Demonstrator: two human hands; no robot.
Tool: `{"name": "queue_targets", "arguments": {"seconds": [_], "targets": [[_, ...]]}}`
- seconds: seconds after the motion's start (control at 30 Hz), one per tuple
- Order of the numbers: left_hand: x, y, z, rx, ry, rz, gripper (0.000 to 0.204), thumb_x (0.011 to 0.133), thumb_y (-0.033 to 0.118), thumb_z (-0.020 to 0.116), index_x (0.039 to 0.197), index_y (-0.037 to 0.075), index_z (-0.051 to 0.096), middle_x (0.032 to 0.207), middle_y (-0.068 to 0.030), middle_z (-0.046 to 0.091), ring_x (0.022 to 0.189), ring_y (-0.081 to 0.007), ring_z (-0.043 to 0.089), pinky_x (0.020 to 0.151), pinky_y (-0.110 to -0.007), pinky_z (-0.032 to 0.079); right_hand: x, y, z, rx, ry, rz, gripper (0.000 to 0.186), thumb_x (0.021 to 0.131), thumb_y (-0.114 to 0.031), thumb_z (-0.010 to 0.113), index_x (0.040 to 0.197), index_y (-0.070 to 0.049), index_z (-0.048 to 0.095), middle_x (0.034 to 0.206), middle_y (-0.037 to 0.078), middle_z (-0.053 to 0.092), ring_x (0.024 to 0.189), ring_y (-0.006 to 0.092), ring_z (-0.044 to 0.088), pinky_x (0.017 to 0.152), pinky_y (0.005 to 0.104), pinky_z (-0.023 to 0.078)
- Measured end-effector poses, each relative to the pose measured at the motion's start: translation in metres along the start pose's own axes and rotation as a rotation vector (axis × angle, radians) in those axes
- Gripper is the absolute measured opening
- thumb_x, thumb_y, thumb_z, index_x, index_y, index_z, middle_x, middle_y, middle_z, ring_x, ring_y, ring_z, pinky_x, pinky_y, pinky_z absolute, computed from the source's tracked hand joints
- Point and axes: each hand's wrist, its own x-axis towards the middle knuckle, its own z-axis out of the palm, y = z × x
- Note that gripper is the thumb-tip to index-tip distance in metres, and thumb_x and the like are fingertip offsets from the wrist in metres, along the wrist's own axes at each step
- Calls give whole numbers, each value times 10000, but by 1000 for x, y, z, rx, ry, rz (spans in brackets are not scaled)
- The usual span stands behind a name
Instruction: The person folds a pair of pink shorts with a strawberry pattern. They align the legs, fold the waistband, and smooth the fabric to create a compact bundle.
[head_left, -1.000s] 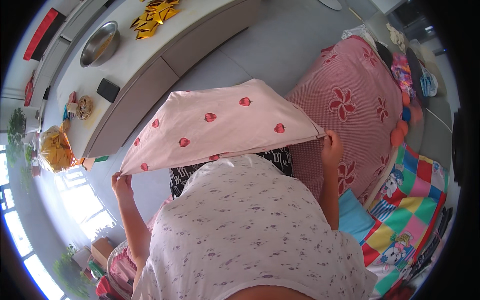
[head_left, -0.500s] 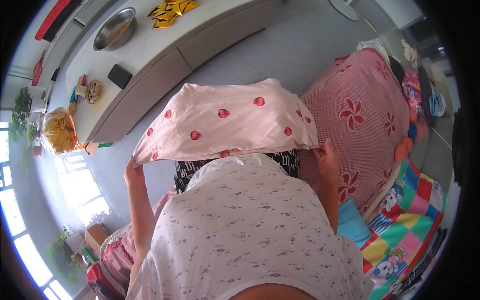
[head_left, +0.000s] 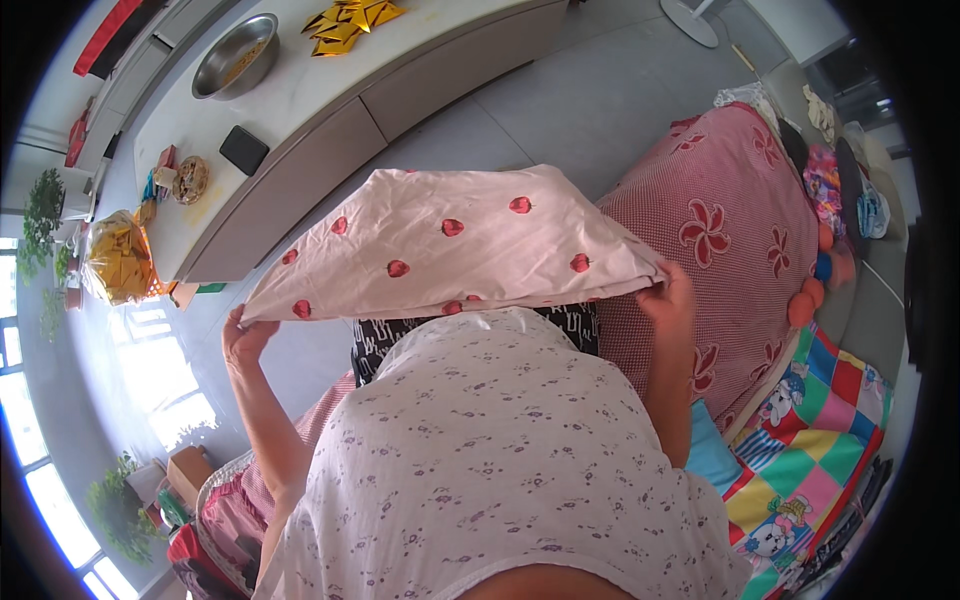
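A pale pink cloth printed with red strawberries is stretched wide in front of me, over my lap. Its left near corner is pinched in my left hand. At the opposite near corner, my right hand grips the fabric between thumb and fingers. The near edge looks folded and pulled taut between both hands. Black patterned fabric with white marks shows beneath it on my legs. What kind of cloth item it is, I cannot tell.
Right of me a red checked cover with flower shapes drapes the seat, beside a colourful patchwork cloth. Ahead on the left, a long low cabinet bears a metal bowl, gold packets and a dark flat device.
Both hands have moved apart, the left one outward to the left and the right one to the right and slightly up. The strawberry cloth is now stretched wider between them.
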Motion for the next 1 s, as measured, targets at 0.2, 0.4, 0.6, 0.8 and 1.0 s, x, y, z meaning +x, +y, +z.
{"name": "queue_targets", "arguments": {"seconds": [0.2,0.4,0.6,0.8,1.0], "targets": [[-11,57,52,272,-437,373,418,750,-52,514,1166,-64,538,1220,-213,569,1209,-320,503,1084,-465,357,20,-55,39,136,-286,-177,468,779,-51,535,1218,80,437,1218,221,529,1165,372,505,1027,531,393],[-75,20,77,324,-621,540,540,751,-24,485,1288,-67,452,1321,-242,484,1278,-366,417,1107,-536,289,-6,-73,31,288,-428,-369,510,778,-46,537,1257,85,423,1271,223,509,1202,359,488,1055,514,373],[-9,-4,-38,526,-375,567,607,722,-38,416,1328,-68,402,1341,-238,454,1259,-388,428,1092,-549,308,20,-20,-86,74,-82,-311,509,756,-58,520,1229,114,446,1235,227,537,1144,361,533,1014,478,432],[73,-10,-127,499,-136,318,606,717,-72,370,1322,-50,390,1278,-220,497,1190,-362,499,1058,-492,386,61,-1,-173,22,47,-190,495,730,-32,511,1193,139,464,1202,234,536,1129,361,532,1011,439,431],[38,-20,-76,528,-179,503,650,665,-68,397,1315,-41,402,1244,-250,517,1187,-357,508,1036,-483,419,18,-24,-120,63,20,-320,520,719,-13,521,1202,161,440,1217,260,531,1127,379,541,1015,465,439]]}}
